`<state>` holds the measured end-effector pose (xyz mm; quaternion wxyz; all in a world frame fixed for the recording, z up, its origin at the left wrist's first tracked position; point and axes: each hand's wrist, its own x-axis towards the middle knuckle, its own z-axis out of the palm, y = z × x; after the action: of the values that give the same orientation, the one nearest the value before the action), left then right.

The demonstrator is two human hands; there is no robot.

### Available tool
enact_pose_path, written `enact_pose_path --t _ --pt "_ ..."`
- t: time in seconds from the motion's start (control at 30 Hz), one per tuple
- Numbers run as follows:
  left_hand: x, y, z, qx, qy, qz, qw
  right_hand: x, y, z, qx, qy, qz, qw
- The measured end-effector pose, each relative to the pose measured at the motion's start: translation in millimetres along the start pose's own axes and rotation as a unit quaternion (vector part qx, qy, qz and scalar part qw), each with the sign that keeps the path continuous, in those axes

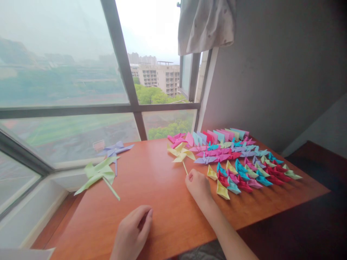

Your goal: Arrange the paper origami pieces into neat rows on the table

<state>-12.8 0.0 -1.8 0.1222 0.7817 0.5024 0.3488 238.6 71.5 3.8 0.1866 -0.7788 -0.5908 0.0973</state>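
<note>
One yellow four-bladed paper pinwheel point(180, 155): centre of the frame, its thin pale stick point(185, 168) pinched in the fingers of the right hand point(199, 185).
Left hand point(135, 229): lower centre, loosely curled; whether around anything, I cannot tell.
Stick grip: best light, clear of the multicoloured folded paper boats point(245, 185).
Blades: spread, pointed, gathered at the middle.

"Where is the light coming from?"

"It's pouring through the window point(81, 79); the sky point(149, 29) is burning out to white."

"And on the right?"

"The wall point(257, 72) is sinking into grey, its far corner going nearly black. The table point(151, 173) is catching a pale sheen, and shapes are stretching toward the edges."
</note>
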Motion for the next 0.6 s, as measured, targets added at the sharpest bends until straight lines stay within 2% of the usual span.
enact_pose_path --t 0.33,0.6 --pt "-0.5 -1.8 1.3 0.002 -0.004 0.006 1.0 -2.7 -0.6 2.1 -0.034 -0.029 -0.014 0.999" --pt "-0.2 -2.4 1.6 0.004 -0.011 0.002 1.0 -3.2 -9.4 0.3 -0.038 -0.054 -0.061 0.996"
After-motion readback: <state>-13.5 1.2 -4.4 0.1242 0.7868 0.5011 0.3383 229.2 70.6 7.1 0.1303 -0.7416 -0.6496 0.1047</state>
